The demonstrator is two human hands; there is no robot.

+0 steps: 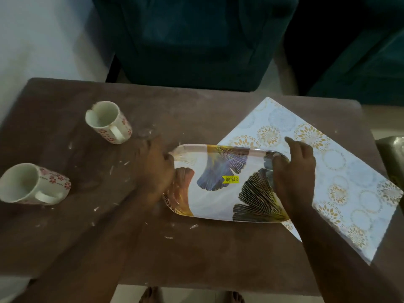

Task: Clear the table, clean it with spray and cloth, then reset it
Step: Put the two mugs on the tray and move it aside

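Note:
A rectangular tray (218, 200) printed with leaf shapes and bearing a yellow price sticker lies in the middle of the brown table (196, 254). My left hand (153, 169) grips its left edge and my right hand (293, 171) grips its right end. The tray's right part rests over a white patterned placemat (341, 171) lying at an angle. Two white mugs with red flowers stand at the left: one far (108, 122), one near (32, 184). A clear glass (147, 132), blurred, sits just beyond my left hand.
White crumbs and smears are scattered over the tabletop. A dark teal upholstered chair (192, 40) stands behind the table's far edge, another at the far right. A shiny dark object (391, 154) sits at the right edge. My bare feet show below the near edge.

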